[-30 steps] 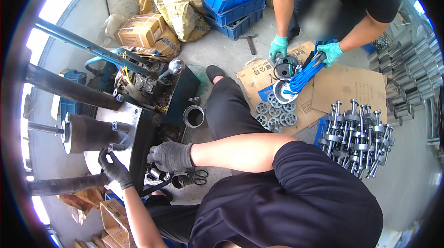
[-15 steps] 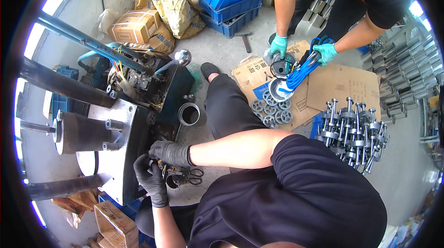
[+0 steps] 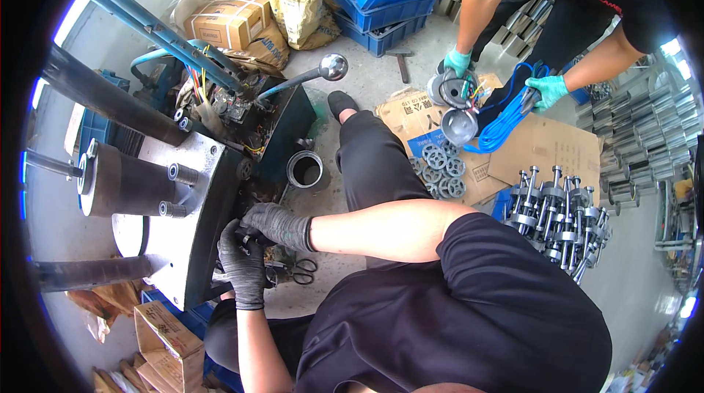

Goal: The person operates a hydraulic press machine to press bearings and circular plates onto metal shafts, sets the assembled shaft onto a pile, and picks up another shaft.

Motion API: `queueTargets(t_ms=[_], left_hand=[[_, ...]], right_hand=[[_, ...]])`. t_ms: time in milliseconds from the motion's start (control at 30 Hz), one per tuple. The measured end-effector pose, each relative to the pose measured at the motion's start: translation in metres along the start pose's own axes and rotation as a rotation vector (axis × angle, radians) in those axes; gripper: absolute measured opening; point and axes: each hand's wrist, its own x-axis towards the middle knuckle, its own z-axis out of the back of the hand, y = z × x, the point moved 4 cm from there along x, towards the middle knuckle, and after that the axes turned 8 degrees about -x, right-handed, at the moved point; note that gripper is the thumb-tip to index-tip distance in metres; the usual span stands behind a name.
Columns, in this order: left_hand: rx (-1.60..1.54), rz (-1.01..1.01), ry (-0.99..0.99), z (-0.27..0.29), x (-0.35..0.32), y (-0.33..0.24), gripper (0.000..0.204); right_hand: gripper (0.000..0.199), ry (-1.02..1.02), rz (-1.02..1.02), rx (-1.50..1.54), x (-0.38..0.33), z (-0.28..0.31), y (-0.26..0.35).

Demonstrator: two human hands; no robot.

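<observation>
- Head view, far left: a thin rod meets the capped left end of a dark cylinder, which lies between two thick steel columns, the upper one and the lower one.
- Next, a pale metal plate carries two ribbed studs, and, beside the cylinder's right end; neither hand touches the cylinder.
- Just right of the plate's edge, the left hand, in a dark knit glove, has its fingers raised and curled toward the other hand; how tightly its grip closes, I cannot tell.
- Meeting it, the right hand is bent over with curled fingers; its grip is hidden from above, so whether it is closed on anything cannot be told.
- Whatever the two handle lies between their fingertips, too covered to name. The step in hand looks like close fingertip work on a small piece; the next move seems to call for a sure pinch, clear of the plate's edge.
- Further right, scissors lie near the hands, and an open metal sleeve stands above them.
- At right, a co-worker's green-gloved hands, and, handle a motor part and looped blue cable.
</observation>
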Motion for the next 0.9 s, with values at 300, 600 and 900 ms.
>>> queueTargets(t_ms=[300, 600, 900], left_hand=[[-0.124, -0.018, 0.002, -0.016, -0.001, -0.007, 0.05], [0.115, -0.094, -0.035, -0.002, 0.003, -0.013, 0.049], [-0.828, 0.428, 0.052, -0.003, -0.001, 0.005, 0.05]], right_hand=[[0.036, 0.151, -0.188, 0.163, -0.015, 0.007, 0.001], [0.035, 0.003, -0.275, 0.347, -0.018, 0.011, 0.007], [0.041, -0.021, 0.451, -0.46, -0.036, 0.03, 0.06]])
